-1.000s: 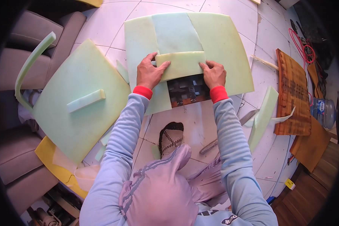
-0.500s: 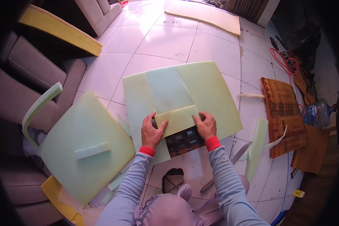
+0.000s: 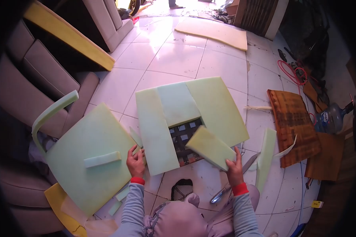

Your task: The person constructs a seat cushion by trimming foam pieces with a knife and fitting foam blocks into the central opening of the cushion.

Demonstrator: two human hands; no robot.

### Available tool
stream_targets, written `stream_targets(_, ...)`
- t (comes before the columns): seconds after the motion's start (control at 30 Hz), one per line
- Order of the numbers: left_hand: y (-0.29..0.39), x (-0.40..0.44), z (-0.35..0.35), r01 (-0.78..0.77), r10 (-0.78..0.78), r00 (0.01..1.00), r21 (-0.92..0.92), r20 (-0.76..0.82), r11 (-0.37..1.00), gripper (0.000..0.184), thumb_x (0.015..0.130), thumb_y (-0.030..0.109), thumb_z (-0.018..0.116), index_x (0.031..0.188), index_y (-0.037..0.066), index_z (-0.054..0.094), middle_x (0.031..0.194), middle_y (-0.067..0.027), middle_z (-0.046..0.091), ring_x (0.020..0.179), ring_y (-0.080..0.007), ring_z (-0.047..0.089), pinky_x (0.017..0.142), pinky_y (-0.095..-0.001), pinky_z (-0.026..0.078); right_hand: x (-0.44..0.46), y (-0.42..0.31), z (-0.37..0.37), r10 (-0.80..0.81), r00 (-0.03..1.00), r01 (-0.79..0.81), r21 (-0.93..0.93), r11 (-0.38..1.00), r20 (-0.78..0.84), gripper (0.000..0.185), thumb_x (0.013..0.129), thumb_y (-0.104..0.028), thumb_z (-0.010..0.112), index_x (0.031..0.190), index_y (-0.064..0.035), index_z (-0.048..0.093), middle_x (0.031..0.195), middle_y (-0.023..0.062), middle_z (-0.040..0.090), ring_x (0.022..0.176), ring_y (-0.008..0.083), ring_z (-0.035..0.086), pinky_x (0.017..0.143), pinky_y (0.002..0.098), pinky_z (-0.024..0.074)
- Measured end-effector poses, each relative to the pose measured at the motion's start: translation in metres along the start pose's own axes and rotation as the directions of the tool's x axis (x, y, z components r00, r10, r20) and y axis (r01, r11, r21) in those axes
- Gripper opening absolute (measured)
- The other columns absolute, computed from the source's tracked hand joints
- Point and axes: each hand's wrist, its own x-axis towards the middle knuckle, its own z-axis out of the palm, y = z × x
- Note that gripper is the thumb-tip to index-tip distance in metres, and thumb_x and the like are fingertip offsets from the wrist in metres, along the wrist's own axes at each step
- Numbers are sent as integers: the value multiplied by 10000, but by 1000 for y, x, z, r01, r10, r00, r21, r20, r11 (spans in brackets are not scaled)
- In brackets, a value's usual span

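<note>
My right hand (image 3: 235,168) grips one end of a pale rectangular foam block (image 3: 212,148), which slants over the lower right of the foam-covered panel (image 3: 219,106). An opening in that panel shows dark woven webbing (image 3: 182,136). My left hand (image 3: 136,161) is raised between the panel and the large foam sheet on the left (image 3: 87,138); its fingers are curled and apart, with nothing seen in them. A small foam strip (image 3: 103,159) lies on that left sheet.
Grey sofa pieces (image 3: 47,71) line the left side, with a curved foam strip (image 3: 51,108) beside them. At the right are a brown board (image 3: 294,126), a long foam offcut (image 3: 267,158), a water bottle (image 3: 330,118) and a red hose (image 3: 292,73). A person's leg (image 3: 173,4) shows far ahead.
The foam block has come off the panel's opening and swung right in my right hand. My left hand has let go of it and moved left. The view has tilted upward.
</note>
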Motion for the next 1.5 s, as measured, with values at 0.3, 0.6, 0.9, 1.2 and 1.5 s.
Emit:
stream_targets(0.3, -34, -53, 100, -99, 100, 995, 143, -1, 985, 1112, 978, 633, 728, 1683, -46, 199, 1605, -331, 455, 1521, -411, 452, 1260, -458, 362, -23, 22, -83, 51, 993, -2, 412, 911, -109, 267, 1043, -257, 666, 1278, -150, 598, 1184, 30, 716, 1088, 197, 717, 873, 405, 634)
stream_targets(0.6, 64, -46, 133, -534, 350, 750, 202, 561, 821, 563, 1003, 407, 752, 1448, 85, 628, 994, -176, 809, 856, -344, 783, 811, -471, 617, -21, 23, -76, -147, 910, 255, 243, 936, -389, 367, 1038, -267, 708, 1365, -110, 650, 1269, 21, 698, 1122, 172, 697, 883, 352, 620)
stream_targets(0.9, 51, 118, 239, -450, 336, 893, 558, 300, 697, 1038, 859, 666, 822, 1610, 66, 431, 1480, -211, 653, 1455, -391, 545, 1191, -462, 455, 30, 28, -165, -495, 430, 396, -335, 855, -755, 579, 1067, -410, 643, 1380, 75, 589, 1288, 177, 669, 1105, 285, 679, 961, 407, 560)
stream_targets(1.2, 63, 44, 169, -145, -40, 891, 369, 451, 918, 943, 887, 647, 812, 1525, 23, 505, 1318, -234, 737, 1220, -362, 729, 1064, -436, 563, 93, 17, -219, -407, 767, 379, -161, 911, -497, 581, 1072, -387, 624, 1478, 23, 556, 1364, 122, 655, 1221, 262, 639, 1071, 409, 504)
stream_targets(1.5, 77, 73, 107, -242, 270, 957, 817, 110, 524, 1073, 820, 661, 842, 1636, 112, 413, 1634, -155, 498, 1505, -375, 472, 1229, -679, 313, 11, 78, -80, -357, 843, 291, -216, 932, -403, 568, 1094, -329, 607, 1536, 12, 507, 1433, 112, 617, 1301, 234, 583, 1122, 381, 464)
